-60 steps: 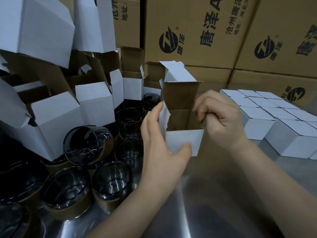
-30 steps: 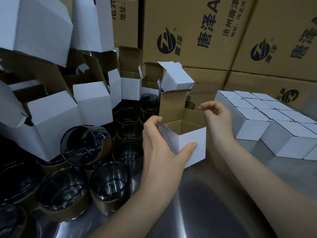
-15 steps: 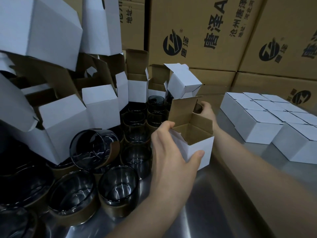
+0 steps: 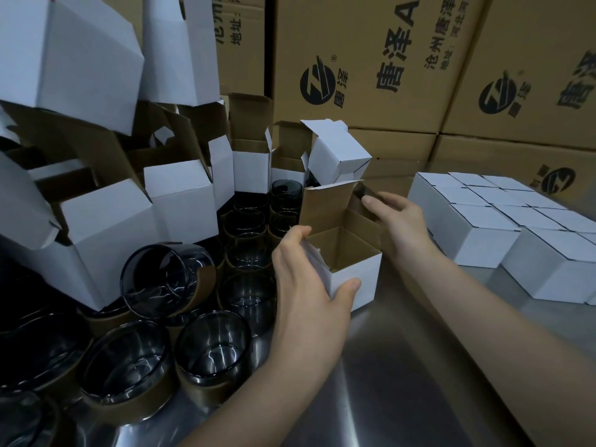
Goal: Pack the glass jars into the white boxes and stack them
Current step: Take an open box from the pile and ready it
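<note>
My left hand (image 4: 309, 285) clamps the open white box (image 4: 351, 272) steady on the bench (image 4: 403, 366); my right hand (image 4: 400, 221), at two o'clock, grips a jar (image 4: 366, 196) to drop in.

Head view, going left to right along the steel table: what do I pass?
Pile of open white cardboard boxes → dark glass jars with brown bands → left hand → open white box being held → right hand → rows of closed white boxes.

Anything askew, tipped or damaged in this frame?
One glass jar lies tipped on its side atop the upright jars at left, mouth facing the camera, leaning against the jumbled pile of open white boxes. The closed boxes at right sit in neat rows. No breakage visible.
</note>
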A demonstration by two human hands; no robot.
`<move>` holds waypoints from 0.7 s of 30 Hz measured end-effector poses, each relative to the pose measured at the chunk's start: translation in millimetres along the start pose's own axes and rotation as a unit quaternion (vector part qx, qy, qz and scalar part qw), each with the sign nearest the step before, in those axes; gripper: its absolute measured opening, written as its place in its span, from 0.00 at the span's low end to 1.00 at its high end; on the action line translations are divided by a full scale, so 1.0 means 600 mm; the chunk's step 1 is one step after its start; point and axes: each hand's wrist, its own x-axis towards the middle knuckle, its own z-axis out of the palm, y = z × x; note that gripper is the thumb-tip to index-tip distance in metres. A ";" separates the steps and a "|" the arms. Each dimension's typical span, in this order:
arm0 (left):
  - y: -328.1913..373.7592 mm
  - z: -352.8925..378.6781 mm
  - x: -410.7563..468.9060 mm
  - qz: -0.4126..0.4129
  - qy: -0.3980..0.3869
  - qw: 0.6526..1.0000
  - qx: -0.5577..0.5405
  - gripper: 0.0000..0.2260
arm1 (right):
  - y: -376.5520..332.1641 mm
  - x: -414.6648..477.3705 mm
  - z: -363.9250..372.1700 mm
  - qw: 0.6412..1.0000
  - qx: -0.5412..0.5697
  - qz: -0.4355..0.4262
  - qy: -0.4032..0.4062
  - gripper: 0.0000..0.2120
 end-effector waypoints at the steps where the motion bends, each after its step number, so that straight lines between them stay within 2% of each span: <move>1: -0.001 0.000 0.001 0.000 0.002 1.000 0.000 0.35 | -0.004 -0.003 -0.004 0.999 0.034 0.007 -0.013 0.25; 6: -0.005 -0.002 0.004 0.011 -0.006 1.000 0.013 0.35 | -0.022 -0.020 -0.017 0.980 0.186 0.000 -0.073 0.11; 11: -0.010 -0.003 0.006 0.014 -0.015 0.999 0.024 0.36 | -0.061 -0.040 -0.024 0.947 0.291 0.000 -0.135 0.07; 12: -0.010 -0.003 0.006 0.013 -0.018 0.999 0.024 0.36 | -0.070 -0.045 -0.026 0.937 0.310 -0.002 -0.158 0.08; 15: -0.010 -0.003 0.007 0.009 -0.021 0.999 0.024 0.36 | -0.095 -0.054 -0.037 0.900 0.347 -0.011 -0.263 0.26; 17: -0.008 -0.004 0.007 0.008 -0.025 0.999 0.026 0.36 | -0.110 -0.058 -0.045 0.878 0.354 -0.021 -0.322 0.33; 21: -0.007 -0.005 0.007 0.006 -0.030 0.999 0.028 0.36 | -0.132 -0.076 -0.043 0.850 0.290 -0.064 -0.435 0.23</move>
